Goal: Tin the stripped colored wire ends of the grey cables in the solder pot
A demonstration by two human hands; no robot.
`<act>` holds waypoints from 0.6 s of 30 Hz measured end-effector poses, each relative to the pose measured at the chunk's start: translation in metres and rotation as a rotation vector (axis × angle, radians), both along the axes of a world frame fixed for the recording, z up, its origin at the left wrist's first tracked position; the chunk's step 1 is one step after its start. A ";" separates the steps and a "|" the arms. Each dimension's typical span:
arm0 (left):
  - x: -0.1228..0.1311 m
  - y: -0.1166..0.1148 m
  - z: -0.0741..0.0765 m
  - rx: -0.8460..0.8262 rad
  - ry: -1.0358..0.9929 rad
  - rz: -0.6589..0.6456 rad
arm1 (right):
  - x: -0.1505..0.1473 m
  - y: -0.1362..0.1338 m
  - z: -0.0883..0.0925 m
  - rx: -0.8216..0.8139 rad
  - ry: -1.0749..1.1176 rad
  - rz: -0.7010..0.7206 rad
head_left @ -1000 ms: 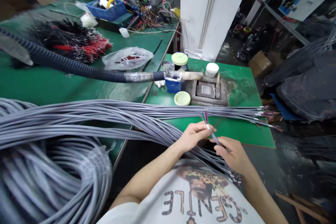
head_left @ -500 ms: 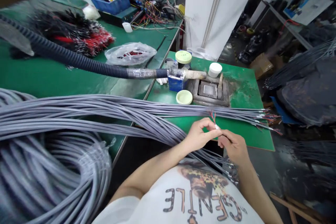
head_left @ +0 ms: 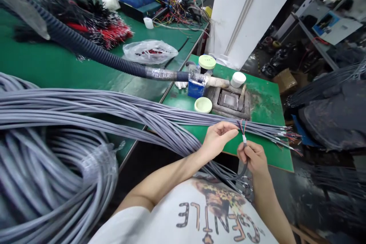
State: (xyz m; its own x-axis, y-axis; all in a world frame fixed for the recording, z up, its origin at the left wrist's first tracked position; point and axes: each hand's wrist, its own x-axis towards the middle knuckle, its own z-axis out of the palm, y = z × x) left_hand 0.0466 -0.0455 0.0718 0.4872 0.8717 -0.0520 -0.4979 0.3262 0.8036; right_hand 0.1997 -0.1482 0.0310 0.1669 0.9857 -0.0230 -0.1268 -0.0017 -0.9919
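Observation:
My right hand [head_left: 253,157] is closed round one grey cable, holding its stripped end [head_left: 243,129] upright. Thin red and blue cores fan out of that end. My left hand [head_left: 219,137] pinches those cores between thumb and fingers, just left of the tip. Both hands hover over the near edge of the small green table [head_left: 265,99]. A thick bundle of grey cables [head_left: 120,110] runs across under my hands, with stripped ends [head_left: 287,137] lying at the right.
A pile of coiled grey cable [head_left: 51,183] fills the lower left. A black corrugated hose [head_left: 94,51] crosses the big green bench to a metal solder pot [head_left: 230,100]. Beside it stand a blue box [head_left: 196,88], a green lid [head_left: 203,105] and white jars [head_left: 238,79].
The cable end went from slanted between my hands to upright in my right hand. My left hand shifted from the cable's sheath to the bare cores. The view drifted left.

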 end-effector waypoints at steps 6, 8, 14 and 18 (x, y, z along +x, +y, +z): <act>0.001 0.001 0.001 0.004 -0.026 0.036 | -0.001 0.001 0.000 -0.007 -0.013 0.009; 0.002 0.001 0.001 -0.002 -0.025 0.042 | -0.001 0.001 0.000 -0.009 -0.016 0.008; 0.001 0.001 0.001 -0.029 -0.044 0.028 | 0.000 0.001 -0.001 -0.008 -0.019 0.011; 0.001 0.003 0.001 -0.056 -0.041 0.006 | 0.000 0.002 -0.001 -0.012 -0.050 0.014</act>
